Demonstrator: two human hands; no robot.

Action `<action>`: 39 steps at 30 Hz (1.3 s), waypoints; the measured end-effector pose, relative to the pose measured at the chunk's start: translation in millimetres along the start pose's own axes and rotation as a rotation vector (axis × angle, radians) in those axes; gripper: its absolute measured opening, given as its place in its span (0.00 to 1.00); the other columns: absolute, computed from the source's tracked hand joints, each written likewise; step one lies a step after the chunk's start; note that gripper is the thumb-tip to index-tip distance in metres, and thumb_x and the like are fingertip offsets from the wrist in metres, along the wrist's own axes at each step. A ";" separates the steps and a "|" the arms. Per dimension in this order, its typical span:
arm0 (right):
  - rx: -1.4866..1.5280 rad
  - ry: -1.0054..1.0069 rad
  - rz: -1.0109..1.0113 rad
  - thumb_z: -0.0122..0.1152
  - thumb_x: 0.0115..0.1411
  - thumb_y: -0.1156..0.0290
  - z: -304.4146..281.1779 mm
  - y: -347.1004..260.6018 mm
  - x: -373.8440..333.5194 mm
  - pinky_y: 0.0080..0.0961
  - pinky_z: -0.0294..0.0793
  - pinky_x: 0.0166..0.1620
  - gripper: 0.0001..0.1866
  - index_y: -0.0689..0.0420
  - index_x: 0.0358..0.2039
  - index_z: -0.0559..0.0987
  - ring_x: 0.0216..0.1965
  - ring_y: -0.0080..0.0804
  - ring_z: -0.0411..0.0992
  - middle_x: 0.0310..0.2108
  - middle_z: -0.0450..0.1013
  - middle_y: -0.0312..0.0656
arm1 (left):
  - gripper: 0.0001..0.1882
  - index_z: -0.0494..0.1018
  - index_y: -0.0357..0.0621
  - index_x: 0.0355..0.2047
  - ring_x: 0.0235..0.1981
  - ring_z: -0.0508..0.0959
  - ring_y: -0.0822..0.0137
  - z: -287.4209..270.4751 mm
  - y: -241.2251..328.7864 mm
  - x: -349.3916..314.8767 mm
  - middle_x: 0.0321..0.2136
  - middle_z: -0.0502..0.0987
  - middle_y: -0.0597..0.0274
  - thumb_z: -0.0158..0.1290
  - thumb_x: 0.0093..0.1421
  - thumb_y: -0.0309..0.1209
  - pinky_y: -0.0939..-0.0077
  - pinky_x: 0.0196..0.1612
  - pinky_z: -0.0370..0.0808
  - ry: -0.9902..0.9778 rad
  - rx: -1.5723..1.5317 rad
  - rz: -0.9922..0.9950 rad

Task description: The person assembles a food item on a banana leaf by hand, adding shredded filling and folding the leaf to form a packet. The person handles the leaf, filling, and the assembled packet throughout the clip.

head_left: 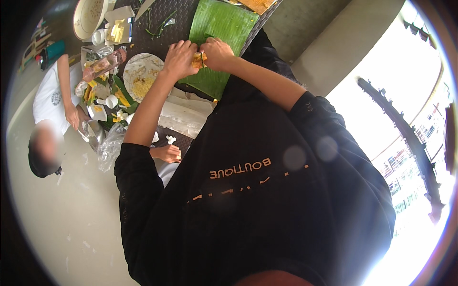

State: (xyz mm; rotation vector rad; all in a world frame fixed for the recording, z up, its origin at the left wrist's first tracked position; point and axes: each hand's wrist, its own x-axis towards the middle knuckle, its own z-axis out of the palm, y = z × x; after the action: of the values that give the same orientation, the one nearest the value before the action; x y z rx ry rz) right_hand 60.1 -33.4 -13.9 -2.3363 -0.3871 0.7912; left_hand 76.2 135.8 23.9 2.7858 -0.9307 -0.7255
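Observation:
A large green banana leaf [222,24] lies along the right side of the dark woven-patterned table. Over it, both of my hands close on a small orange-yellow piece of food [198,60] with a thin dark strip across it. My left hand [180,59] grips its left side, fingers curled. On its other side, my right hand [218,53] pinches near the strip, the fingertips close to those of the left. Much of the piece is hidden by my fingers, so its exact kind does not show.
Left of my hands stand a patterned plate [138,78] with yellow crumbs, a pinkish bottle [105,64], a white cup [111,101] and a large bowl [89,18]. Green strips [160,26] lie beyond. One person in white [52,100] works at far left; another person's hand [168,153] is beside my left arm.

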 end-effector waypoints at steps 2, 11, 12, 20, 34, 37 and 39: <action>-0.007 -0.011 0.012 0.67 0.46 0.67 0.7 -0.6 0.4 0.36 0.71 0.53 0.17 0.51 0.40 0.81 0.51 0.42 0.69 0.43 0.71 0.43 | 0.29 0.71 0.46 0.38 0.44 0.72 0.59 0.6 0.1 -0.3 0.36 0.71 0.62 0.67 0.35 0.38 0.60 0.47 0.68 0.004 -0.002 0.000; -0.023 -0.101 0.129 0.68 0.44 0.67 -1.7 -2.7 3.8 0.37 0.76 0.48 0.19 0.51 0.41 0.81 0.47 0.44 0.73 0.43 0.73 0.46 | 0.29 0.69 0.45 0.40 0.43 0.71 0.58 2.2 0.1 -2.3 0.36 0.70 0.61 0.65 0.36 0.38 0.61 0.47 0.67 0.030 -0.017 0.019; -0.013 -0.143 0.146 0.68 0.44 0.66 -2.8 -2.5 5.2 0.38 0.77 0.47 0.19 0.51 0.40 0.81 0.46 0.44 0.75 0.42 0.74 0.46 | 0.29 0.69 0.45 0.40 0.43 0.71 0.58 3.0 -0.1 -2.7 0.36 0.69 0.61 0.65 0.36 0.38 0.61 0.47 0.67 0.037 -0.024 0.019; 0.074 -0.338 0.228 0.71 0.41 0.65 -22.8 -5.7 14.3 0.39 0.80 0.42 0.21 0.61 0.36 0.82 0.40 0.44 0.79 0.37 0.79 0.51 | 0.27 0.70 0.46 0.38 0.43 0.71 0.58 4.6 -0.2 -2.4 0.35 0.70 0.61 0.65 0.36 0.38 0.61 0.48 0.67 0.057 -0.027 0.023; -0.006 -0.279 0.262 0.69 0.44 0.67 -42.2 -14.1 7.5 0.37 0.80 0.42 0.18 0.59 0.37 0.82 0.42 0.43 0.79 0.38 0.79 0.49 | 0.31 0.67 0.47 0.42 0.46 0.70 0.56 2.2 -1.6 -3.6 0.40 0.68 0.60 0.67 0.36 0.36 0.59 0.48 0.68 0.066 -0.086 0.055; -0.003 -0.258 0.228 0.69 0.44 0.67 -41.5 -8.4 5.7 0.36 0.79 0.42 0.17 0.59 0.37 0.82 0.41 0.43 0.79 0.37 0.79 0.48 | 0.32 0.67 0.47 0.43 0.47 0.70 0.56 -0.4 -1.4 -3.5 0.41 0.67 0.60 0.67 0.37 0.36 0.58 0.50 0.68 0.052 -0.088 0.059; -0.002 -0.244 0.212 0.69 0.45 0.67 -40.7 -5.9 4.8 0.36 0.80 0.42 0.17 0.59 0.37 0.82 0.41 0.43 0.79 0.36 0.79 0.47 | 0.32 0.67 0.47 0.44 0.48 0.69 0.57 -0.5 -2.1 -4.4 0.42 0.67 0.60 0.67 0.37 0.37 0.58 0.51 0.68 0.048 -0.086 0.065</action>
State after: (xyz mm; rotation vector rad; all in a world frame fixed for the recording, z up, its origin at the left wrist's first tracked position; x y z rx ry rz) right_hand 88.9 -46.1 13.0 -2.3137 -0.2443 1.1836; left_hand 74.5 140.0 25.5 2.6734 -0.9534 -0.6695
